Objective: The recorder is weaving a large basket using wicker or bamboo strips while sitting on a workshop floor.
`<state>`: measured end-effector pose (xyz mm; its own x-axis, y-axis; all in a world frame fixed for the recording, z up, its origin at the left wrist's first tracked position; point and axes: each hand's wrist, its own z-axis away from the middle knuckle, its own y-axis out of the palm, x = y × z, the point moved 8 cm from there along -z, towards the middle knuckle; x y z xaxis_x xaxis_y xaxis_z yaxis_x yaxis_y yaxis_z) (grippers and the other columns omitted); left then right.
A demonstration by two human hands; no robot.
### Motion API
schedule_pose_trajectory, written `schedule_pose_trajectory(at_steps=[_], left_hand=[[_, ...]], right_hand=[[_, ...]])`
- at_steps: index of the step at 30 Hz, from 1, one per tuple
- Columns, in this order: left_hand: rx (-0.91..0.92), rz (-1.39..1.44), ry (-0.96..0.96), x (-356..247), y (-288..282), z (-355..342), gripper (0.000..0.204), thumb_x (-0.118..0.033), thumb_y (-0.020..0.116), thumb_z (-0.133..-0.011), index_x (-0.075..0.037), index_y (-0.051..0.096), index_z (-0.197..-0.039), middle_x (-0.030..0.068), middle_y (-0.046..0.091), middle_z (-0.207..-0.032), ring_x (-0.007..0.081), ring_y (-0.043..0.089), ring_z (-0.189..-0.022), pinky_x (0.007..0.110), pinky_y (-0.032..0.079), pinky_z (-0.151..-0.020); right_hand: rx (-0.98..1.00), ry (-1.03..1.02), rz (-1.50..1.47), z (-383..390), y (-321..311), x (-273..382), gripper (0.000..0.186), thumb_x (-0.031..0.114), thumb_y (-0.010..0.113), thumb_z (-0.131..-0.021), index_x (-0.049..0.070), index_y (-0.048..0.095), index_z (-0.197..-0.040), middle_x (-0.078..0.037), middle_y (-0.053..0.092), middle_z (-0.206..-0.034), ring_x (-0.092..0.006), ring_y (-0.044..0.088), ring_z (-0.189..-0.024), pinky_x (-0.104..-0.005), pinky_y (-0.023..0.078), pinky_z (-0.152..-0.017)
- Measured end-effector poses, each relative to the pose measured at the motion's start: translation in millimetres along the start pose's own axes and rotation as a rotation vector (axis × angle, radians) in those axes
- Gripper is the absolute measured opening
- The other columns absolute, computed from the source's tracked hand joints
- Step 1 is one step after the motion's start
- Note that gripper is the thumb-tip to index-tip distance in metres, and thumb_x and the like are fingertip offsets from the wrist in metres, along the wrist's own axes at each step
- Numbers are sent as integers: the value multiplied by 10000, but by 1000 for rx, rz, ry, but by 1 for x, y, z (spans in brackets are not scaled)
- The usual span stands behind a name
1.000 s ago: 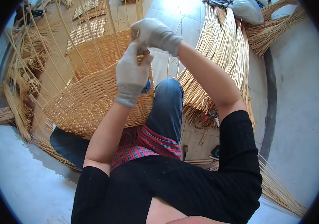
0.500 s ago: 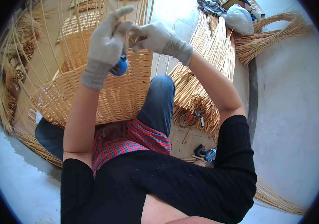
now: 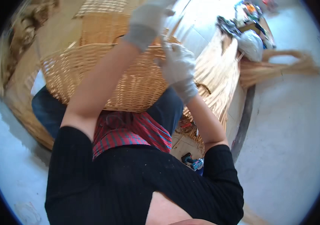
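A half-round woven wicker basket [image 3: 130,86] rests on my lap, its far rim upright with rods rising at its right end. Above that rim my left hand [image 3: 146,24], in a pale knitted glove, reaches up past the upper edge of the view. Its fingers are cut off and blurred, with the thumb showing on the right. At the basket's right end my right hand [image 3: 179,69], gloved too, is closed with curled fingers at the wicker rods [image 3: 174,32] by the rim. Motion smears the exact grip.
Long loose wicker rods [image 3: 214,73] lie fanned on the floor at right. Beyond them are a white plastic bag [image 3: 250,45] and a coiled bundle of rods [image 3: 280,69]. A teal cordless drill [image 3: 193,162] lies beside my right leg. More bundles [image 3: 21,37] stand far left.
Both hands have drawn apart: the left went up and right, the right came lower to the basket's right end. The blue object by my left wrist no longer shows. The whole view has shifted.
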<state>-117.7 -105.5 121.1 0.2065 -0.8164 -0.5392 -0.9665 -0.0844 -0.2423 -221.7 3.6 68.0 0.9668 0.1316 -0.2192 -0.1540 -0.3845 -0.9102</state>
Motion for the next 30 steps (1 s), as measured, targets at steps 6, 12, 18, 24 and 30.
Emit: schedule_pose_trajectory(at_steps=[6,12,18,24,30], left_hand=[[-60,53,-418,26,-22,2,627,-119,667,-909,-186,426,-1483,188,677,-997,357,669,-799,458,536,-715],[-189,808,-736,55,-86,121,208,-209,588,-1011,-112,540,-1188,101,708,-892,119,580,-565,278,481,-473],[-438,622,-861,94,-140,171,141,-200,695,-955,-61,671,-970,69,739,-887,35,487,-462,201,398,-420],[-462,589,-924,103,-138,168,129,-149,748,-913,-45,690,-961,43,719,-804,9,477,-487,181,361,-419],[-481,372,-759,78,-147,163,145,-146,738,-924,-16,683,-957,14,668,-834,73,589,-717,224,475,-626]], right_hand=[[-28,32,-98,-10,-6,9,705,305,793,-762,325,554,-1426,-41,616,-976,-255,611,-889,-427,473,-826],[-65,22,-146,-10,-7,14,504,196,762,-780,317,668,-1260,-70,625,-1024,-293,585,-1021,-470,414,-945],[-367,129,-101,-11,-42,45,346,358,752,-831,224,691,-1144,-109,593,-1238,-310,511,-1256,-478,299,-1137],[-275,170,-380,-44,-11,94,388,519,778,-778,167,719,-929,-38,654,-935,-256,599,-988,-444,371,-952],[-393,302,-317,-53,-4,98,424,525,835,-667,160,647,-771,-44,622,-857,-271,567,-897,-442,365,-898]])
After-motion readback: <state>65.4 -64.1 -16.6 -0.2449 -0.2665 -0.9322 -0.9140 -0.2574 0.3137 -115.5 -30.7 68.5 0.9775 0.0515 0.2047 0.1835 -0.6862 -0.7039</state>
